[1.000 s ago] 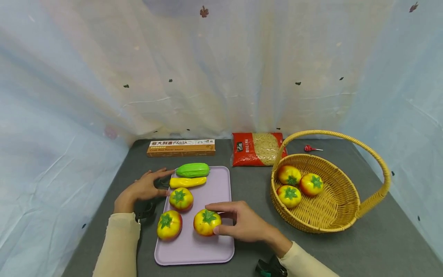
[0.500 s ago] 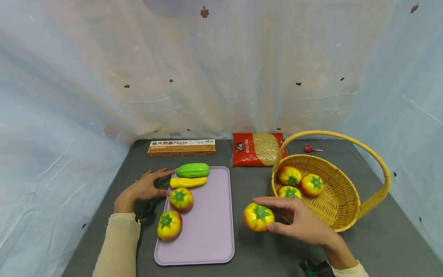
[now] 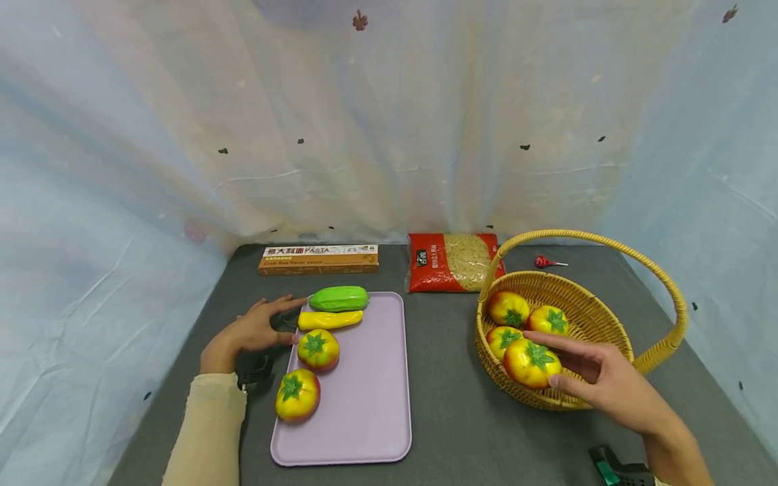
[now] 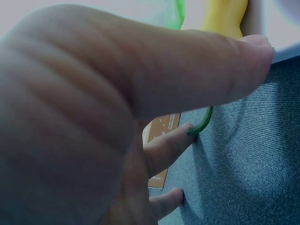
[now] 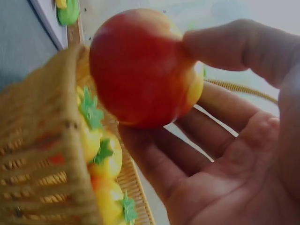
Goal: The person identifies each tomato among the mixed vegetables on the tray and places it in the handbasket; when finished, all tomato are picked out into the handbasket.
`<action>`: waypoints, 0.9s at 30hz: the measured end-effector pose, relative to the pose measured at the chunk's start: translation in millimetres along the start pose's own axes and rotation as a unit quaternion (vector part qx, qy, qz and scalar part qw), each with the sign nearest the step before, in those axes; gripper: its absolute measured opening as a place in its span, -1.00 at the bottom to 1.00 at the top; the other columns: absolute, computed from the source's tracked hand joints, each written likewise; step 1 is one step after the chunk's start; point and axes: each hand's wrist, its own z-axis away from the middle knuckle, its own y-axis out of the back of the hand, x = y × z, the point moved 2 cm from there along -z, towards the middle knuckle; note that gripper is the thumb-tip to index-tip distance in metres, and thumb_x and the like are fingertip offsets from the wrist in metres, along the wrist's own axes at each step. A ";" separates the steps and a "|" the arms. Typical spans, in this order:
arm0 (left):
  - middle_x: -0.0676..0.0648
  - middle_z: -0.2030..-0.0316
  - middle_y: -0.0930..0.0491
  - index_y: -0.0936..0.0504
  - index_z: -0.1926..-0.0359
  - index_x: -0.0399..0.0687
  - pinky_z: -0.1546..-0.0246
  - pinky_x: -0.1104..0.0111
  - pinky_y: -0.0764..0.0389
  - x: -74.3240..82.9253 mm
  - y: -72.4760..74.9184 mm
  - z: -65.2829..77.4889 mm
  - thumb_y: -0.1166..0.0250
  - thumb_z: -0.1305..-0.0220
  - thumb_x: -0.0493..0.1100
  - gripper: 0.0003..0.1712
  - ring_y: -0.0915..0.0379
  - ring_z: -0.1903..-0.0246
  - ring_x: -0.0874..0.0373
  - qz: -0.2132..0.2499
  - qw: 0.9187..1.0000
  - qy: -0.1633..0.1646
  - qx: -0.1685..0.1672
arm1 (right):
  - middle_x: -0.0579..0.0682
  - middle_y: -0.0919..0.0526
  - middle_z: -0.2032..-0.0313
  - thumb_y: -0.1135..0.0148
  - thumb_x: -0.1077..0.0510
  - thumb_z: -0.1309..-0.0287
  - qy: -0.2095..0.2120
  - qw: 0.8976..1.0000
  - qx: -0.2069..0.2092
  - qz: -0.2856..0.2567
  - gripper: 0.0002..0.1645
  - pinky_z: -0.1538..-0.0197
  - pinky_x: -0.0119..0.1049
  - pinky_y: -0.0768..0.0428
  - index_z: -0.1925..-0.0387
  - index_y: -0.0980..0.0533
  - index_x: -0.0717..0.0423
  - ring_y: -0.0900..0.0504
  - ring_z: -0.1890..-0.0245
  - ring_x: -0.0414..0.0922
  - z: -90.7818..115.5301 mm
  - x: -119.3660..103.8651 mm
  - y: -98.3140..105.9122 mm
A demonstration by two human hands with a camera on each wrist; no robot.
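Observation:
My right hand (image 3: 616, 385) holds a yellow-and-red toy tomato (image 3: 531, 365) with a green leafy top, pinched between thumb and fingers over the wicker basket's (image 3: 598, 317) near side. The right wrist view shows the red underside of the held tomato (image 5: 138, 70) above the basket rim (image 5: 72, 93). Inside the basket lie three similar tomatoes (image 3: 508, 308), partly covered by the held one and the hand. At the lilac tray's (image 3: 365, 418) left edge my left hand (image 3: 255, 329) rests with spread fingers, beside a green gourd-like vegetable (image 3: 338, 298) and a yellow pepper (image 3: 330, 320).
Two more toy tomatoes (image 3: 298, 395) lie along the tray's left side. Behind the tray is a pasta box (image 3: 318, 260); a red pasta bag (image 3: 452, 262) and a red lollipop (image 3: 545, 260) lie farther right. The basket's tall handle (image 3: 662, 290) arches over it.
My right hand has lifted the tomato off the tray and carried it right, across the table to above the basket. The left hand has stayed in place.

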 end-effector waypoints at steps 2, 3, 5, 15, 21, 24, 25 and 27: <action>-0.40 -0.70 -0.09 -0.34 -0.69 0.17 -0.29 -0.82 0.19 -0.4 -0.3 0.0 -0.55 -0.33 0.11 -0.01 0.26 -0.62 -0.74 0.001 1.000 0.000 0.000 | -0.09 -0.65 -0.45 -0.24 0.43 -0.50 -0.013 1.000 0.001 0.011 -0.36 -0.21 -0.42 -0.74 -0.53 -0.49 0.16 -0.65 -0.36 -0.36 -0.1 3.4 3.2; -0.40 -0.70 -0.09 -0.34 -0.69 0.17 -0.30 -0.82 0.19 -0.7 -0.5 0.0 -0.55 -0.33 0.11 -0.01 0.26 -0.62 -0.74 0.002 1.000 0.000 0.000 | -0.11 -0.66 -0.44 -0.25 0.41 -0.51 -0.020 1.000 0.003 0.018 -0.38 -0.19 -0.43 -0.74 -0.53 -0.50 0.16 -0.66 -0.34 -0.38 -0.7 5.0 4.2; -0.39 -0.71 -0.09 -0.33 -0.69 0.17 -0.30 -0.82 0.19 -1.0 -1.2 0.0 -0.55 -0.33 0.11 0.00 0.27 -0.62 -0.73 0.003 1.000 0.002 -0.001 | -0.10 -0.68 -0.41 -0.28 0.36 -0.52 -0.035 0.999 0.003 0.034 -0.41 -0.17 -0.46 -0.73 -0.51 -0.52 0.15 -0.66 -0.31 -0.42 -2.9 7.5 4.7; -0.40 -0.70 -0.10 -0.35 -0.68 0.14 -0.30 -0.83 0.21 -1.8 -2.8 0.0 -0.55 -0.32 0.10 -0.01 0.26 -0.62 -0.74 0.009 1.000 -0.006 0.005 | 0.25 -0.64 -0.40 -0.41 0.22 -0.48 -0.058 0.994 0.011 0.090 -0.42 -0.16 -0.56 -0.67 -0.46 -0.58 0.10 -0.61 -0.26 -0.52 -22.3 18.3 -2.5; -0.40 -0.70 -0.11 -0.37 -0.68 0.13 -0.28 -0.84 0.22 -2.8 -3.5 -1.6 -0.56 -0.32 0.08 -0.02 0.26 -0.62 -0.74 0.014 1.000 -0.013 0.007 | 0.13 -0.70 -0.35 -0.47 0.17 -0.43 -0.047 0.991 0.016 0.125 -0.40 -0.18 -0.59 -0.63 -0.45 -0.60 0.03 -0.61 -0.26 -0.51 -29.6 20.6 -5.6; -0.41 -0.70 -0.11 -0.37 -0.68 0.13 -0.29 -0.83 0.22 -2.7 -2.8 -1.6 -0.56 -0.32 0.08 -0.02 0.26 -0.62 -0.74 0.012 1.000 -0.011 0.007 | 0.10 -0.72 -0.34 -0.51 0.12 -0.40 -0.052 0.989 0.021 0.139 -0.39 -0.16 -0.55 -0.67 -0.43 -0.62 0.01 -0.64 -0.23 -0.47 -33.1 20.6 -8.8; -0.41 -0.70 -0.11 -0.37 -0.68 0.13 -0.29 -0.83 0.23 -2.5 -2.5 -1.4 -0.56 -0.32 0.08 -0.02 0.26 -0.62 -0.74 0.012 1.000 -0.010 0.007 | 0.08 -0.72 -0.34 -0.52 0.12 -0.39 -0.054 0.988 0.022 0.145 -0.38 -0.16 -0.53 -0.68 -0.43 -0.62 0.01 -0.64 -0.23 -0.45 -35.1 21.3 -9.9; -0.41 -0.70 -0.10 -0.36 -0.68 0.13 -0.29 -0.83 0.23 -2.2 -2.0 -0.9 -0.56 -0.32 0.08 -0.02 0.27 -0.62 -0.74 0.013 1.000 -0.009 0.007 | 0.08 -0.72 -0.34 -0.54 0.11 -0.37 -0.054 0.987 0.023 0.150 -0.37 -0.15 -0.49 -0.70 -0.42 -0.63 0.02 -0.66 -0.22 -0.41 -39.4 21.4 -11.6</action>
